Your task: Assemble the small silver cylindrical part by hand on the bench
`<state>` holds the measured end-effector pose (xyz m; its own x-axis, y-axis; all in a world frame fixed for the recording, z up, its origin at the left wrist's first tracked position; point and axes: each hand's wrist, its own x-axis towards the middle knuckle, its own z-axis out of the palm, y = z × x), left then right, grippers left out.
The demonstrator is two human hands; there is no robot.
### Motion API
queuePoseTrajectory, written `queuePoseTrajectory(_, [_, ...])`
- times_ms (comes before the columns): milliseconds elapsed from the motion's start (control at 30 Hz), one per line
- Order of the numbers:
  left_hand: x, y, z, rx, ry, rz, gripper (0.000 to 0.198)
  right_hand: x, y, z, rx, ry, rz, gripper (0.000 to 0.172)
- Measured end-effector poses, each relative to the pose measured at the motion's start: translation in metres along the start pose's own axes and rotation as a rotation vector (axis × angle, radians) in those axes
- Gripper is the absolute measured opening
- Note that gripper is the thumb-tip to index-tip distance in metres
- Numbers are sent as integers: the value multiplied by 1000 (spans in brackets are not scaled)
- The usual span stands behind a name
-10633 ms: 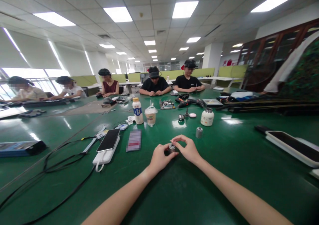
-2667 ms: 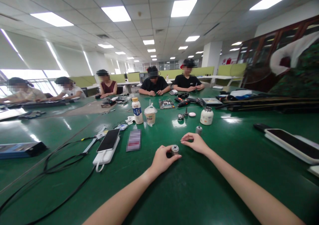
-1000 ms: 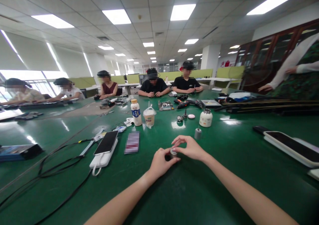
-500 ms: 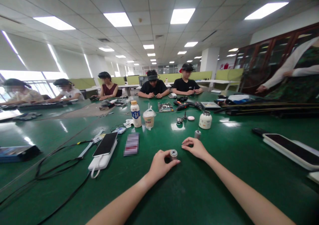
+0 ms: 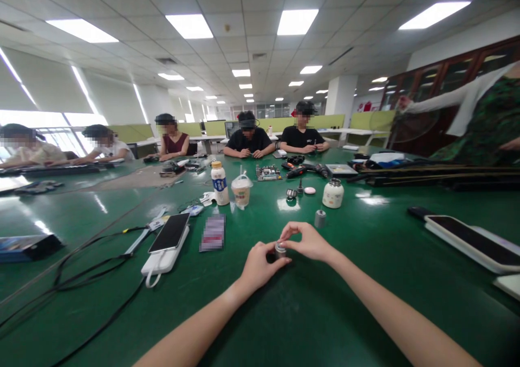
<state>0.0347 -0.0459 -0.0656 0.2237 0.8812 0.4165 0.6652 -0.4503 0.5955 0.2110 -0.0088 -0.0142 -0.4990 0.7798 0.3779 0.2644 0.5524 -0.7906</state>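
A small grey metal cylinder (image 5: 280, 250) stands upright on the green table (image 5: 309, 313) in front of me. My left hand (image 5: 259, 266) curls round its left side and holds it. My right hand (image 5: 307, 241) pinches the cylinder's top with thumb and forefinger, the other fingers arched above. A second small grey cylinder (image 5: 320, 218) stands apart, just beyond my right hand.
A phone on a white power bank (image 5: 166, 241) with black cables lies to the left. A bottle (image 5: 220, 183), a lidded cup (image 5: 241, 189) and a white jar (image 5: 332, 193) stand further back. A tablet (image 5: 471, 240) lies at right. Several people sit opposite; another person stands at right.
Half a second ago my right hand rested on the table beside the cylinder; now it is back on the cylinder's top. My left hand has kept its hold.
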Motion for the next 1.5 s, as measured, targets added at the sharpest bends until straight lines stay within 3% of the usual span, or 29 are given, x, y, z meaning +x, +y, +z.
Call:
queuePoseTrajectory(267, [0, 1, 0, 3, 15, -12, 34, 1, 4, 1, -67, 150, 71, 24])
queuePoseTrajectory(400, [-1, 2, 0, -6, 21, -1, 33, 2, 5, 1, 58, 61, 65, 31])
queuePoseTrajectory(533, [0, 7, -6, -78, 188, 22, 40, 5, 20, 3, 248, 67, 137, 30])
queuePoseTrajectory(600, [2, 10, -10, -95, 238, 48, 27, 6, 30, 4, 293, 53, 177, 28])
queuePoseTrajectory(700, [4, 13, -12, -107, 227, 72, 13, 3, 41, 3, 359, -43, 228, 27])
queuePoseTrajectory(867, [7, 15, -7, -144, 205, -25, 13, -5, 43, 7, 409, -218, 216, 42])
queuePoseTrajectory(1033, [19, 4, -17, -80, 258, -48, 20, -8, 42, 15, 393, -206, 174, 46])
queuePoseTrajectory(1167, [23, -24, -28, 37, 263, -121, 18, -9, 44, 16, 380, -182, 175, 50])
queuePoseTrajectory(1300, [16, -44, -26, 122, 251, -191, 12, -9, 45, 16, 384, -182, 182, 49])
queuePoseTrajectory(1400, [14, -39, -23, 125, 281, -168, 11, -9, 45, 16, 389, -182, 186, 47])
queuePoseTrajectory(1500, [15, -20, -23, 87, 317, -96, 18, -9, 44, 17, 396, -182, 184, 46])
